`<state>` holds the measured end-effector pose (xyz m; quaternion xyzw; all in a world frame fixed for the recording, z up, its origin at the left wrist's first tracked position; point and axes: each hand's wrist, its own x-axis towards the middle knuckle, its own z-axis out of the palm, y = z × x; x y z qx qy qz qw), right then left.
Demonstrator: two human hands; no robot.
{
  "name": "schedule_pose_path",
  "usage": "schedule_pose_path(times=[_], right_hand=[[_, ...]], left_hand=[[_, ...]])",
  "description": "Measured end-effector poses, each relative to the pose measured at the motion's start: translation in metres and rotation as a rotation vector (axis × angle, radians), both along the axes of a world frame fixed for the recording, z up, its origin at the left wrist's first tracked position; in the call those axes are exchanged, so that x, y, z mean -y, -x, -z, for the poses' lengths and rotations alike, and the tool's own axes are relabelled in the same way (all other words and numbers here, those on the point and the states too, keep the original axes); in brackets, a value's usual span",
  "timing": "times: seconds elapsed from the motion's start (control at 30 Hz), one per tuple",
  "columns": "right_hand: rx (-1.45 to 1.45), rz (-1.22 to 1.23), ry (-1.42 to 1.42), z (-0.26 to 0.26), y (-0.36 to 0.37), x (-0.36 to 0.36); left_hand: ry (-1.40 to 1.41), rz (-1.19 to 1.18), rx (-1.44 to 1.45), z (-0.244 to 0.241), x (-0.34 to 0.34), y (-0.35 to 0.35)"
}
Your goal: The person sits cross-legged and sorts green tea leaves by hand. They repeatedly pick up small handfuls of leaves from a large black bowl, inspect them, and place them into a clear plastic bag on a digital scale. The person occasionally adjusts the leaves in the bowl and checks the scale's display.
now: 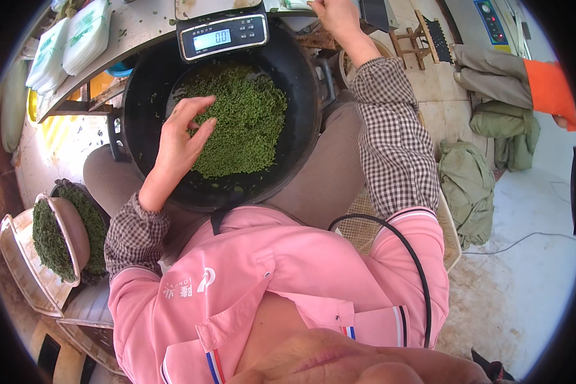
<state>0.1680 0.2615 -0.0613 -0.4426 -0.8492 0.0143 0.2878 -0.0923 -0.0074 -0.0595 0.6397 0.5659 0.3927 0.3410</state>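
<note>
A wide black wok-like pan with two side handles rests between my knees. Heaped inside it are small round green berries, which look like green Sichuan peppercorns. My left hand hovers over the left side of the heap, thumb and fingers apart, with nothing visible between them. At the table's edge, past the pan's far right side, is my right hand. Its fingertips reach the picture's top rim near some white plastic bags, and whether it holds anything is unclear. A digital scale with a lit display overhangs the pan.
Stacks of white printed bags lie on the table at left. A pale bowl heaped with darker green material stands beside my left leg. At right are a wooden stool, green cloth bundles and another person's legs.
</note>
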Motion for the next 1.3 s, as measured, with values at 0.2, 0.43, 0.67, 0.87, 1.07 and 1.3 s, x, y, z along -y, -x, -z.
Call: schedule_pose_path(times=[0.2,0.43,0.67,0.87,1.07,1.3], right_hand=[[-0.018,-0.067,-0.131,-0.007,0.03,0.078],[-0.527,0.184,0.103,0.029,0.049,0.177],[-0.089,0.212,0.181,0.045,0.016,0.205],[-0.117,0.214,0.289,0.056,0.024,0.202],[-0.244,0.22,0.362,0.078,0.008,0.195],[-0.321,0.163,0.42,0.097,0.009,0.189]], left_hand=[[-0.147,-0.139,0.153,0.012,-0.068,-0.032],[-0.159,-0.194,-0.195,0.037,-0.094,-0.062],[0.565,0.331,0.36,0.076,-0.072,-0.032],[-0.144,0.615,-0.482,0.17,-0.012,-0.104],[0.043,0.727,-0.885,0.17,0.023,-0.076],[0.13,0.481,-0.753,0.146,0.013,-0.015]])
